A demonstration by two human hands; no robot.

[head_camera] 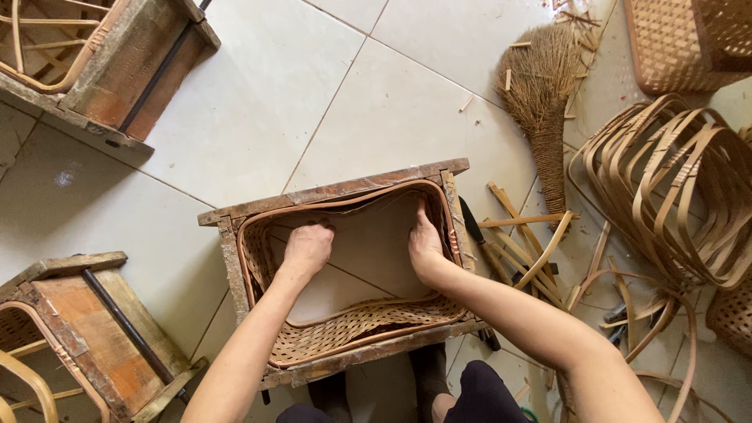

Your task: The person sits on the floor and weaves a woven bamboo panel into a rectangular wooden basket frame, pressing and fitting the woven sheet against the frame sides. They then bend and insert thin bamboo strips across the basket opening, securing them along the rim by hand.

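Observation:
A woven cane basket [345, 333] sits inside a rough wooden box frame [329, 193] on the tiled floor. Both my arms reach down into it. My left hand [307, 247] is curled into a fist and presses on the flat board at the bottom of the basket, near the far left corner. My right hand [424, 241] presses its fingers against the inside of the far right wall, just under the bent cane rim [345, 200]. Neither hand holds a loose object.
Two more wooden frames [129, 66] [86, 329] with cane pieces stand at upper and lower left. A straw brush [544, 94], scattered cane strips [525, 251], a pile of bent cane hoops [674, 188] and a woven basket [681, 39] lie to the right.

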